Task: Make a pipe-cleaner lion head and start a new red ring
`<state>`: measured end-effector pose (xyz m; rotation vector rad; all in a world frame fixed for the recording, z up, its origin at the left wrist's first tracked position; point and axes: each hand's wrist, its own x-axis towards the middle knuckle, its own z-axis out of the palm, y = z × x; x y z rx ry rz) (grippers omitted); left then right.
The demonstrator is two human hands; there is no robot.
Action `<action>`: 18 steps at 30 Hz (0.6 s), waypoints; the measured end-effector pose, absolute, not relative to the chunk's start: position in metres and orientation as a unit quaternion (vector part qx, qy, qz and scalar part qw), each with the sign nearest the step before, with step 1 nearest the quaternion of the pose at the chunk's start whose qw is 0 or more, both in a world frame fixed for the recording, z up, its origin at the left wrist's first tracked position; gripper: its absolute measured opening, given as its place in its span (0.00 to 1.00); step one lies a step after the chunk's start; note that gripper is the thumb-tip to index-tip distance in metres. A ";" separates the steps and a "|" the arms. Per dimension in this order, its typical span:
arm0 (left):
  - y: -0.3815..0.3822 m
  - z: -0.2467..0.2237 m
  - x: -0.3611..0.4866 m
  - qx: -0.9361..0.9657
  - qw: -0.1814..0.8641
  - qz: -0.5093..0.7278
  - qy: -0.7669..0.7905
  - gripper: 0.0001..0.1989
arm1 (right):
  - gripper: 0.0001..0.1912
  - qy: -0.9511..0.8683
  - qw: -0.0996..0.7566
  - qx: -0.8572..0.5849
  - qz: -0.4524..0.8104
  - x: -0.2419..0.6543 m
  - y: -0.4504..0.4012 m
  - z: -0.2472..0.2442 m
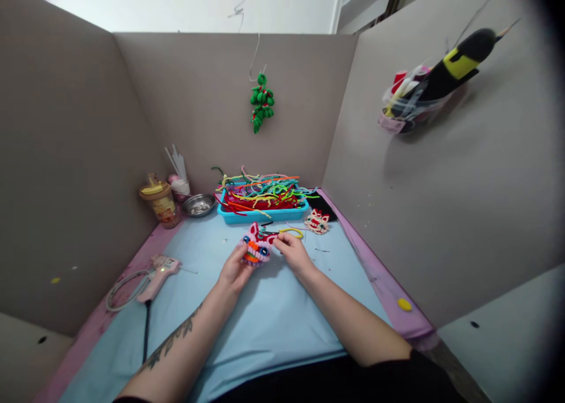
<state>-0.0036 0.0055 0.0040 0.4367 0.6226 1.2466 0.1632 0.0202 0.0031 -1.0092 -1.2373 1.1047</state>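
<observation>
Fuzzy animal head [253,256], pink, red and orange with blue eyes: at the centre of the frame, held over the blue-covered worktop [282,320]. Left hand [233,267]: grip narrow, holding the animal head by its left side. Right hand [293,253]: grip narrow, thumb and finger pinched on its upper right edge.

Just beyond, right of centre: yellow loop [295,232]; second animal head [317,222], cream and red, near a black pad [326,206]. Behind, at mid-frame: blue tray [247,218], heaped with many-coloured fuzzy stems [265,200]. Left of the tray: metal bowl [199,214], then lidded cup [165,207]; white sticks [179,165] upright behind. Left of frame: pink glue gun [154,282], lying down, lead running to the lower edge. Upper middle: green ornament [262,104], hanging on a wire. Upper right: black-and-yellow tool [459,65]. Lower right: yellow disc [404,305].
</observation>
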 end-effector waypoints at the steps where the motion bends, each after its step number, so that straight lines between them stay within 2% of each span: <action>1: 0.005 0.004 -0.003 0.199 0.745 0.570 0.284 0.15 | 0.13 -0.522 0.565 -0.431 0.472 0.163 0.020 0.002; 18: 0.009 0.001 -0.005 0.179 0.749 0.582 0.263 0.17 | 0.17 -0.415 0.589 -0.435 0.540 0.153 0.022 -0.014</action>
